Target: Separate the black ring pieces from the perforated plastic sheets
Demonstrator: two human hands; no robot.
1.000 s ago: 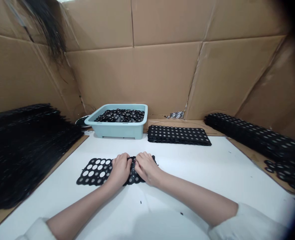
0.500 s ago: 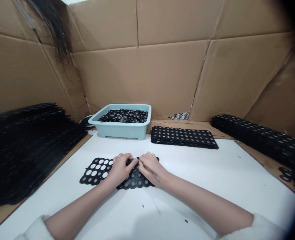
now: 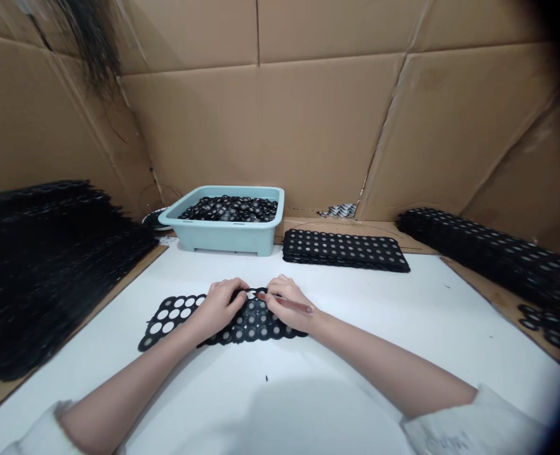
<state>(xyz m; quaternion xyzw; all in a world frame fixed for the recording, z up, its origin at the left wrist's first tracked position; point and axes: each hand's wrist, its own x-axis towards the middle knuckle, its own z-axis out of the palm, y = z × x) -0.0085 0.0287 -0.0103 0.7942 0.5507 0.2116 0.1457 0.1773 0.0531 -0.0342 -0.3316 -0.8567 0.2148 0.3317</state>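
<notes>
This looks like a small workshop: cardboard walls (image 3: 327,126), a white worktop (image 3: 356,291), black stacks (image 3: 346,248), a full tub (image 3: 227,237).

Bare white tabletop (image 3: 337,392) open nearer the wearer than the blue basin (image 3: 220,239), basin walls blocking passage straight back, low black stack (image 3: 344,251) barring its right, tall black pile (image 3: 47,278) its left

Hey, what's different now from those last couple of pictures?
The left hand and right hand have moved apart, leaving a gap between their thumbs. A reddish tool now shows clearly in the right hand; when it was picked up, I can't tell. Both hands are still at the black mat. The blue tub and flat stack stayed put.
</notes>
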